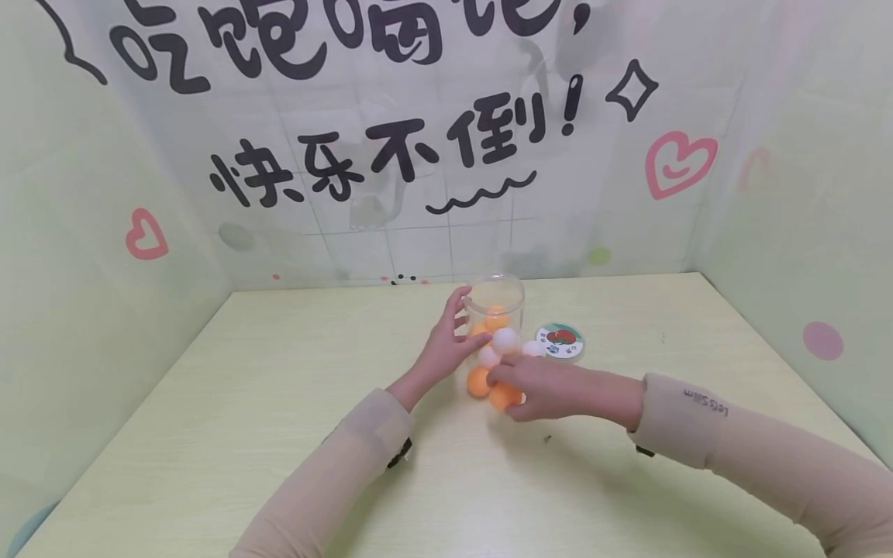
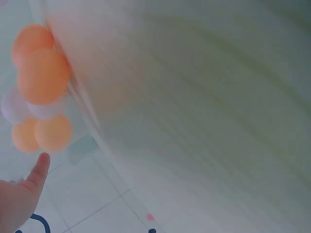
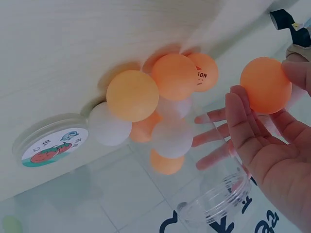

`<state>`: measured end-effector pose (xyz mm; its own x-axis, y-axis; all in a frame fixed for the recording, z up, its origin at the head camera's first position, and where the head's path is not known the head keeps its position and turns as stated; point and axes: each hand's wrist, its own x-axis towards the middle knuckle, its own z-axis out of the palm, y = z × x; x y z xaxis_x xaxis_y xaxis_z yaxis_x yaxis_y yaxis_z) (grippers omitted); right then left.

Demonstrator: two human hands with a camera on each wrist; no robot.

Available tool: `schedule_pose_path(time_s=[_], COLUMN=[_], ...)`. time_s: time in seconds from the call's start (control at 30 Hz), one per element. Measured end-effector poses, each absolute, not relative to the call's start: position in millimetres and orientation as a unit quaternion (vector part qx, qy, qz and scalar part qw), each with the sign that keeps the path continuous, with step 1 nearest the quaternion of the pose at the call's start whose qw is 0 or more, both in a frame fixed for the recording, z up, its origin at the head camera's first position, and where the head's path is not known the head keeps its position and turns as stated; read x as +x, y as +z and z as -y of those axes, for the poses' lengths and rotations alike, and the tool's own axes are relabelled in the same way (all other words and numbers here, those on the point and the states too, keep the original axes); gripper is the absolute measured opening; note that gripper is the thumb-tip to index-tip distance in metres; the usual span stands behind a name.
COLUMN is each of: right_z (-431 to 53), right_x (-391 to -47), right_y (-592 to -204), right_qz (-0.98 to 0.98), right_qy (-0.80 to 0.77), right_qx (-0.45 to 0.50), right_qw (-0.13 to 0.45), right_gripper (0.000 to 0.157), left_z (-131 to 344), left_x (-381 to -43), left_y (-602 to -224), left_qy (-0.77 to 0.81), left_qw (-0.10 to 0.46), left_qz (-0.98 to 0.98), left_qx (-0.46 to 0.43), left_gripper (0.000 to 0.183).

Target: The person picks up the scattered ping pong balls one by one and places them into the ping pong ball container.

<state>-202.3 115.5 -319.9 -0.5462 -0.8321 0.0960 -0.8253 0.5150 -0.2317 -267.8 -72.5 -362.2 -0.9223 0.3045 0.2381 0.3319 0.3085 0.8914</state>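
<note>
My left hand is at the left side of a clear plastic jar, its fingers spread along the wall. Orange and white table tennis balls show in and in front of the jar, among them a white ball. Between the thumb and fingers of my right hand an orange ball is held, just in front of the jar. Close to that hand an orange ball lies on the table. In the left wrist view, a left fingertip points at several balls.
A round lid with a tomato picture lies right of the jar, a white ball beside it. The pale wooden table meets a patterned back sheet. A small dark speck lies nearer the front.
</note>
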Motion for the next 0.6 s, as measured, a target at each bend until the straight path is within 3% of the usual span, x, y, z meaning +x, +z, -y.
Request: schedule_pose_path(time_s=[0.2,0.6], right_z=[-117.2,-122.8], right_x=[-201.6,-203.5], right_y=[-310.7,-292.9], right_qz=[-0.884,-0.886], right_qy=[-0.142,-0.133], right_qx=[-0.441,-0.443], right_qw=[0.051,0.025], right_gripper=[0.025,0.027], left_z=[73.2,74.4], left_x=[-266.6,-265.2], left_y=[-362.2,-362.4], left_qy=[-0.551,-0.554], left_qw=[0.008,0.0], left_qz=[0.812,0.809], left_qx=[-0.194,-0.196], left_gripper=[0.076,0.076])
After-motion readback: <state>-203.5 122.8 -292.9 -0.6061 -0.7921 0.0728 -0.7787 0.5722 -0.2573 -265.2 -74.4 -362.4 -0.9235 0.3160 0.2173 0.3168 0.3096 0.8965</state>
